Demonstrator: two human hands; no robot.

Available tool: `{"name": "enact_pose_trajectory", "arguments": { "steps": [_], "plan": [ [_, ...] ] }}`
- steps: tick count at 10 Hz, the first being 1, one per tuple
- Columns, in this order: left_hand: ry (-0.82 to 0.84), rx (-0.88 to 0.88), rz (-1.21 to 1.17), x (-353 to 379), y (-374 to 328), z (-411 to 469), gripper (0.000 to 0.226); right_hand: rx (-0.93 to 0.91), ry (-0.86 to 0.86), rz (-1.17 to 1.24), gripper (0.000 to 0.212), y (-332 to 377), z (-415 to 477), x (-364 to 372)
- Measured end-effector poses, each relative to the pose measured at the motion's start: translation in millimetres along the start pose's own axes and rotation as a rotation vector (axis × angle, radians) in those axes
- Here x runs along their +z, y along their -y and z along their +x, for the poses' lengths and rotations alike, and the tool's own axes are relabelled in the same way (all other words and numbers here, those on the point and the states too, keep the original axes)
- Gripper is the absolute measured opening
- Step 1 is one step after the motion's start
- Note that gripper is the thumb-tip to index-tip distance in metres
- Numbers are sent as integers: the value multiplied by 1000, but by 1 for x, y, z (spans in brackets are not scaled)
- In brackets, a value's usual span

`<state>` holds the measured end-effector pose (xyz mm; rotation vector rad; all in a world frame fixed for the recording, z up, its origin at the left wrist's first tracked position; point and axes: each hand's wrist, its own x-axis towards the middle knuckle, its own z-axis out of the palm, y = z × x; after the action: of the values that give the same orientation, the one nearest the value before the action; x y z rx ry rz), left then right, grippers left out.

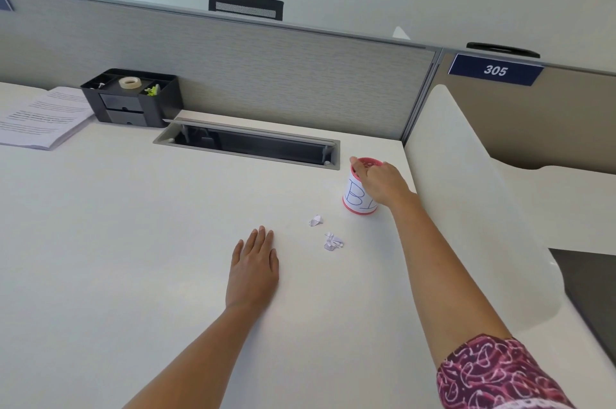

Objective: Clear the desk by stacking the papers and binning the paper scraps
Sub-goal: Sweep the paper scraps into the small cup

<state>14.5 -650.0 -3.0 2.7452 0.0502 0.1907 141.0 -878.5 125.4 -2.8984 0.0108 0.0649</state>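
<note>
The left hand (255, 270) lay flat on the white desk (133, 225), palm down, fingers straight and close together, holding nothing. The right hand (383, 183) reached over the mouth of a small pink-rimmed bin (353, 198) standing near the desk's far right corner, its fingers curled down at the rim; whether they pinched anything could not be told, since the hand hid the opening. A white label around the bin bore blue handwritten letters, of which "BI" could be read, the rest covered by the wrist. Two crumpled paper scraps (330, 235) lay on the desk just in front of the bin, between the two hands. A stack of printed papers (40, 118) sat at the far left, beside a black desk organiser (130, 98) holding a roll of tape (130, 82). A blue plate (495, 70) on the partition read "305".
</note>
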Motion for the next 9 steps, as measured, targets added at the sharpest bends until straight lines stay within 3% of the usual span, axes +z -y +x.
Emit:
{"name": "enact_pose_trajectory", "arguments": {
  "steps": [1,2,3,4,5,6,8,9],
  "plan": [
    [-2,-1,2,1,1,0,87,-88,-219,-34,41,-2,-2,-1],
    [-11,2,-4,2,1,1,85,-142,-610,265,35,1,-27,15],
    [-13,5,-3,2,1,1,84,-127,-603,423,28,4,-52,49],
    [-2,4,-2,2,1,1,86,-21,-236,330,50,14,-90,108],
    [1,0,-5,1,1,1,87,1,-42,124,94,23,-105,134],
    [9,-2,8,1,2,1,88,-3,11,59,110,34,-90,138],
    [2,1,6,0,0,1,88,-113,53,105,59,40,-57,135],
    [5,-1,4,0,0,1,88,-199,16,102,50,42,-54,135]
  ]
}}
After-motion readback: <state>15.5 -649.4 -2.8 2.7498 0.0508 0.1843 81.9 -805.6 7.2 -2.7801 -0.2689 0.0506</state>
